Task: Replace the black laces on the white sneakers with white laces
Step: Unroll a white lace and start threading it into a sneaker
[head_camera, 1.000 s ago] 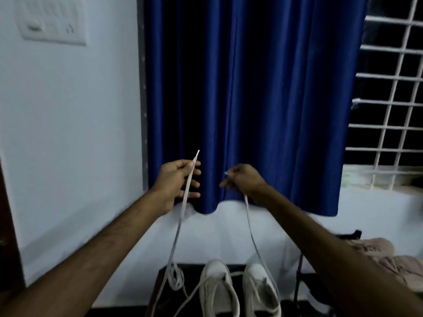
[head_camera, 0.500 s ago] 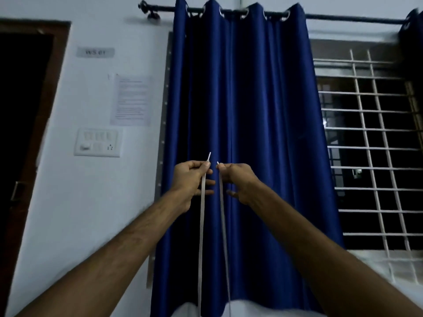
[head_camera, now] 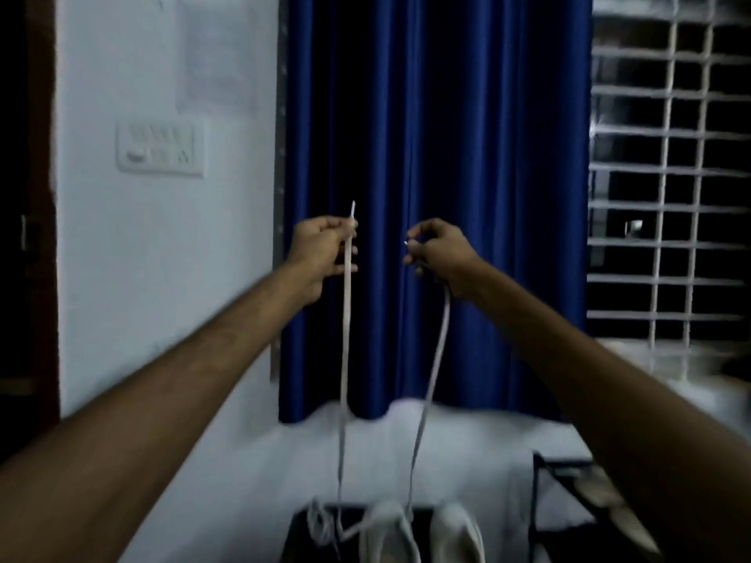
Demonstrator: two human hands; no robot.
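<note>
White lace (head_camera: 345, 339) drops from the left hand (head_camera: 321, 253) pinching one end at ten o'clock and the right hand (head_camera: 439, 253) gripping the other at two o'clock to the white sneakers (head_camera: 386, 534) at six o'clock, so relacing looks barely begun, no black lace showing.

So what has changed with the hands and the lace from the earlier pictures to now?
Half a second ago the left hand and right hand were almost touching; now they have moved apart, spreading the two strands of the white lace. The white sneakers are back in view below. Unchanged: each hand still pinches one lace end.
</note>
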